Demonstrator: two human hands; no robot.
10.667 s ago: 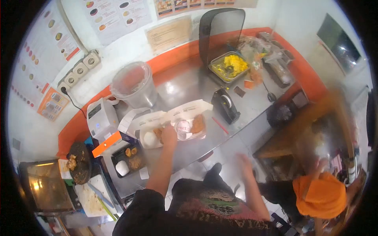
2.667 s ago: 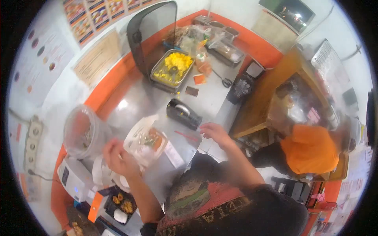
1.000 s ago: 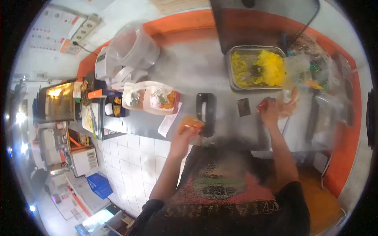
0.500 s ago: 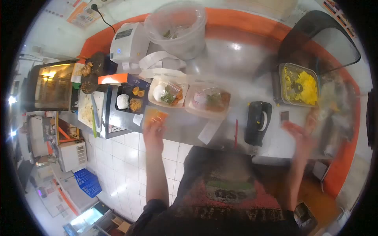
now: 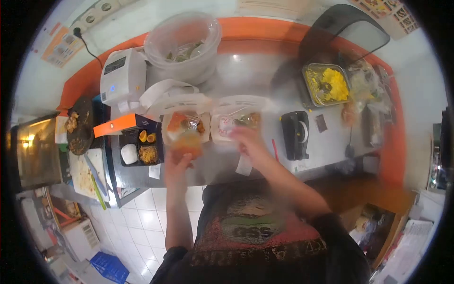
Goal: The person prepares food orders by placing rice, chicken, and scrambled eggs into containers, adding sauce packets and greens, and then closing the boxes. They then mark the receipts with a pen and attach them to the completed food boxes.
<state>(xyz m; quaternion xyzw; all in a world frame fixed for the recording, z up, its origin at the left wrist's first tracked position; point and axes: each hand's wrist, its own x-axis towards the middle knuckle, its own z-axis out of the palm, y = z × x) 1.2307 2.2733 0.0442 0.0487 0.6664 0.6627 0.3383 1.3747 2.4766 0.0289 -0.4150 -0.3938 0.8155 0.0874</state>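
My left hand (image 5: 178,163) is closed on a blurred orange packet (image 5: 190,146) at the front edge of an open food box (image 5: 186,137). Inside that box lie an orange item (image 5: 177,121), a clear bag (image 5: 191,124) and some brown food. My right hand (image 5: 249,144) reaches over the front of a second open box (image 5: 222,136), which holds a white and red packet (image 5: 226,124) and a bag with greens (image 5: 247,120). Motion smears its fingers, so whether they hold anything is unclear.
A black tray (image 5: 138,160) with an orange sleeve (image 5: 120,125) stands left. Behind are a white printer (image 5: 122,78) and a clear bucket (image 5: 182,61). Right are a black tape dispenser (image 5: 294,137) and a tub of yellow food (image 5: 327,84). A knife (image 5: 98,176) lies far left.
My right hand has swung left from beside the yellow tub to the second box. An orange item now shows inside the first box. The camera view has shifted, moving the counter items left.
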